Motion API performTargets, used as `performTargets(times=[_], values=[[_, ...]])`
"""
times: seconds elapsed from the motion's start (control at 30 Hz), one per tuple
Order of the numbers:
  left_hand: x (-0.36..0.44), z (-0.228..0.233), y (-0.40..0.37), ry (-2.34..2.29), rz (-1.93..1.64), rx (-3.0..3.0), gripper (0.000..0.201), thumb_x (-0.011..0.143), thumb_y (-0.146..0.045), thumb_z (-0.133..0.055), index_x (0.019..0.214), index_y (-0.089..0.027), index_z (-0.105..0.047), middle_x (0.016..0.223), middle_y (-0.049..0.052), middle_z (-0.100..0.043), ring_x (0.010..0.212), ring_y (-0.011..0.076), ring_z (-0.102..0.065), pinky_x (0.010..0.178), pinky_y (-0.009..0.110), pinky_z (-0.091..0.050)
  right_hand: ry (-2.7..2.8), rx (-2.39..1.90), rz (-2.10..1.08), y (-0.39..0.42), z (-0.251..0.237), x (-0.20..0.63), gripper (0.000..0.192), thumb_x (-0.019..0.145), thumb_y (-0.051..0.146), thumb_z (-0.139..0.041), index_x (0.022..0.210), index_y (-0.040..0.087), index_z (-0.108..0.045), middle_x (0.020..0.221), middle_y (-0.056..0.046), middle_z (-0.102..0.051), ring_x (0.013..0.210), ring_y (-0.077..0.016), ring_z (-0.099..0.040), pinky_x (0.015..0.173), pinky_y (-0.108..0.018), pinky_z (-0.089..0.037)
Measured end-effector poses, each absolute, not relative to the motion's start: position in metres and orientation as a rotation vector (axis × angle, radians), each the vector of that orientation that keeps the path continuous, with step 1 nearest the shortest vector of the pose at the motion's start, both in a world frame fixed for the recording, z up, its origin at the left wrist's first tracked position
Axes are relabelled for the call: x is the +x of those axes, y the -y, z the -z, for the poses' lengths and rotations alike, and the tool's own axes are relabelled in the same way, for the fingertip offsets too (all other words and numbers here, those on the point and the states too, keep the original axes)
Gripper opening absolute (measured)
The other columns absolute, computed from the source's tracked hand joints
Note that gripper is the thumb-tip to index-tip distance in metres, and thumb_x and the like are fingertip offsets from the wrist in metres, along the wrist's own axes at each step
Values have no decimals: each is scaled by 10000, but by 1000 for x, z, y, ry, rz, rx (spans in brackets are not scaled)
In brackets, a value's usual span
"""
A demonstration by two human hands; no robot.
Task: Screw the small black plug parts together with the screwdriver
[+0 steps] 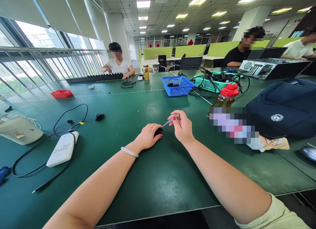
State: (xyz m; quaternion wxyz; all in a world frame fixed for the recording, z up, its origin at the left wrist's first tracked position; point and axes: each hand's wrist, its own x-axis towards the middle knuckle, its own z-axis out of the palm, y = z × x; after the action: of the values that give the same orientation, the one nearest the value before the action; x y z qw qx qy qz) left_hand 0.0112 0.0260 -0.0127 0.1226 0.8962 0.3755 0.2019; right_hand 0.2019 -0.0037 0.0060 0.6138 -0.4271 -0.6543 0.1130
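My right hand [183, 127] pinches a small screwdriver [170, 120] by its handle, its tip slanting down to the left. My left hand [149, 137] rests on the green table [138, 189] with its fingers pressed over a small black object [158, 132], which is mostly hidden. The screwdriver's tip meets that object beside my left fingertips. A white bracelet sits on my left wrist.
A white box with a black cable [63, 149] lies to the left, a small black part [99, 116] behind it. Blue basket [177, 85], teal basket of cables [212, 82], red-capped bottle [225, 97] and navy bag [286, 107] stand right. Three people sit at the far side.
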Motion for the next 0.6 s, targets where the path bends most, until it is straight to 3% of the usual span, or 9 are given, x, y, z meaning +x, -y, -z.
performTargets(times=[0.2,0.4,0.6], values=[[15,10,-16,-1092,-577,2705,236,905,-164,-442,1089,-221,-577,1133,60,-632,1104,220,-537,1021,399,-427,1399,-907,-329,4,-5,204,226,963,442,-445,1021,236,-519,780,-16,-677,574,-151,-625,604,-315,-565],[-6,9,-25,-1463,-484,2688,333,936,-179,-379,1183,-216,-600,1179,89,-624,1066,247,-554,983,424,-446,1370,-888,-325,7,-8,208,205,952,414,-456,1004,230,-531,770,-12,-665,564,-146,-607,589,-314,-558],[-97,6,-55,-1992,-374,2449,380,937,-208,-358,1216,-221,-617,1230,108,-611,1129,271,-539,1000,437,-433,1367,-922,-365,5,-7,208,204,937,410,-473,995,225,-536,766,-11,-655,566,-135,-593,576,-294,-550]])
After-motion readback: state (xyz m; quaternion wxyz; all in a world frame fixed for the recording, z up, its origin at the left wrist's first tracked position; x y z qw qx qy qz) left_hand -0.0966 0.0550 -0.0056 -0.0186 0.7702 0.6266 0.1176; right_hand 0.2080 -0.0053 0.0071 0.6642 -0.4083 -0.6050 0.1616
